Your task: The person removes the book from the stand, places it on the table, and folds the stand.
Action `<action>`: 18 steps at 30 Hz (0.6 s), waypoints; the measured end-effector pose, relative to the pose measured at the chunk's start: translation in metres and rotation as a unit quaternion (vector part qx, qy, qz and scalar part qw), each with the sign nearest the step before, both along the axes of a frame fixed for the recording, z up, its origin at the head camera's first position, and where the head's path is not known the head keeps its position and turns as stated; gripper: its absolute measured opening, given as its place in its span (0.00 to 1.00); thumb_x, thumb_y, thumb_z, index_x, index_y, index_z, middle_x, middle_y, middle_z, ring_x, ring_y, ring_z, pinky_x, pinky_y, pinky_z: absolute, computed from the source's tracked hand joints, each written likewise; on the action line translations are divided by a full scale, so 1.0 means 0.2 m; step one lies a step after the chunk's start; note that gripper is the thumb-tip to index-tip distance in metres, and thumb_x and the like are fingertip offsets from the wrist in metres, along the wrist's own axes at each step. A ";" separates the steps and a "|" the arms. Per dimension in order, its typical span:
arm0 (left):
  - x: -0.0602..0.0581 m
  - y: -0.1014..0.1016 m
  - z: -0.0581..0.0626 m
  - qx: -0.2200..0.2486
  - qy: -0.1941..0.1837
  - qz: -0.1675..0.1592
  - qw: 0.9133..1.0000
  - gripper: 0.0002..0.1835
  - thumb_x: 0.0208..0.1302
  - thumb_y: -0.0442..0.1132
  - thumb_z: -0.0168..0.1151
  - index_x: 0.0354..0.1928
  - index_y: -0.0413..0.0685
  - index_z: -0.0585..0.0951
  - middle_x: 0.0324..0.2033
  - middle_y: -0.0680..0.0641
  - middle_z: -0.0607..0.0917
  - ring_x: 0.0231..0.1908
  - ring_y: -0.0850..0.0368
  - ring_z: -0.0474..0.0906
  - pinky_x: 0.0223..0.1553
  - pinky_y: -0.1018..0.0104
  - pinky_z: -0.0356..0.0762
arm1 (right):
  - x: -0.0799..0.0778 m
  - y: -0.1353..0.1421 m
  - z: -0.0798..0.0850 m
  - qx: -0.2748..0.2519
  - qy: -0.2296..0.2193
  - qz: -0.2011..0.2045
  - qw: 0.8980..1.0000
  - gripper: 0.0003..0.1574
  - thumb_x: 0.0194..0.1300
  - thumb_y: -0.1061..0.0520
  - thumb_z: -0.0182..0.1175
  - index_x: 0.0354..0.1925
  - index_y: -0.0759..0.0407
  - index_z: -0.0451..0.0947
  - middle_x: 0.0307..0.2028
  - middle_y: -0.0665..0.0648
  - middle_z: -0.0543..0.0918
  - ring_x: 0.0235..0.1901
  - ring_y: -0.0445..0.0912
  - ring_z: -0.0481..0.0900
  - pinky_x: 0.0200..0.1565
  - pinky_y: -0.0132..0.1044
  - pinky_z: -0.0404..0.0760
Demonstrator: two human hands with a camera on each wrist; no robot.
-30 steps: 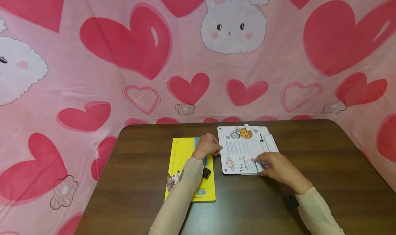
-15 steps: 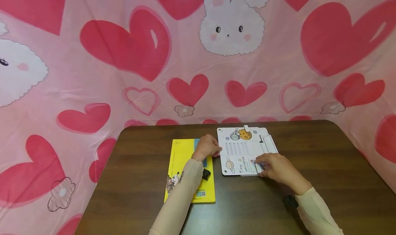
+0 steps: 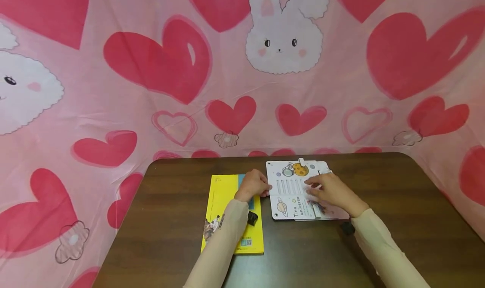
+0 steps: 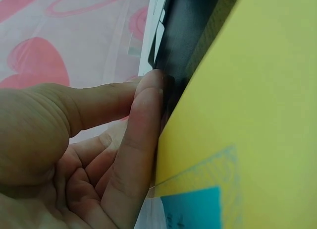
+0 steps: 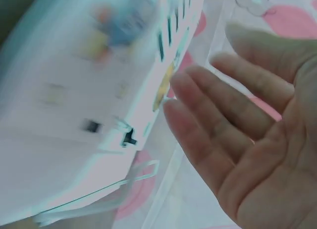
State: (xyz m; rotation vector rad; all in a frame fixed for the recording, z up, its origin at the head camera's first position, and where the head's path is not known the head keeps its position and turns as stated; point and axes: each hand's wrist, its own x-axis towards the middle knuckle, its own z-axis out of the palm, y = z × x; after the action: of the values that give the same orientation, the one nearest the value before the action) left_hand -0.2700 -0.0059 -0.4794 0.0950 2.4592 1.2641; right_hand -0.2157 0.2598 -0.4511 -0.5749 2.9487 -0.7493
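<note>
A white book stand (image 3: 280, 199) with slots, a planet print and the words "Tiny universe" lies on the table, right of a yellow book (image 3: 223, 195). My left hand (image 3: 253, 183) reaches over the book. Its thumb and fingertips pinch the stand's left edge, also seen in the left wrist view. My right hand (image 3: 335, 192) is over the stand's right part, hiding some of it. In the right wrist view its fingers (image 5: 213, 110) are spread, relaxed and apart from the stand; a printed white panel (image 5: 59, 115) there is blurred.
The dark wooden table (image 3: 170, 229) reaches to a pink cloth (image 3: 132, 90) with hearts and rabbits behind it. A small white clip (image 3: 301, 162) sticks up at the stand's far edge. The left forearm crosses the yellow book.
My right hand has left the stand's lower part and moved up and slightly left, with its fingers opened. White panel now shows at the stand's lower right. The left hand keeps its place.
</note>
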 end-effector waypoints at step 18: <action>0.00 0.01 -0.01 -0.003 0.000 -0.003 1.000 0.07 0.63 0.37 0.74 0.32 0.39 0.89 0.21 0.46 0.87 0.19 0.59 0.82 0.25 0.71 0.83 | -0.49 -0.08 -0.03 0.073 0.015 -0.090 0.993 0.08 0.66 0.63 0.60 0.28 0.62 0.78 0.27 0.58 0.76 0.29 0.52 0.72 0.35 0.43 0.72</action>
State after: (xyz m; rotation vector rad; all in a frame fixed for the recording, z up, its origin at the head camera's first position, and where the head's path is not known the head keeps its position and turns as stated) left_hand -0.2710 -0.0045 -0.4820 0.1006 2.4616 1.2545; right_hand -0.3133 0.2428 -0.4579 -0.3160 3.0800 -0.5355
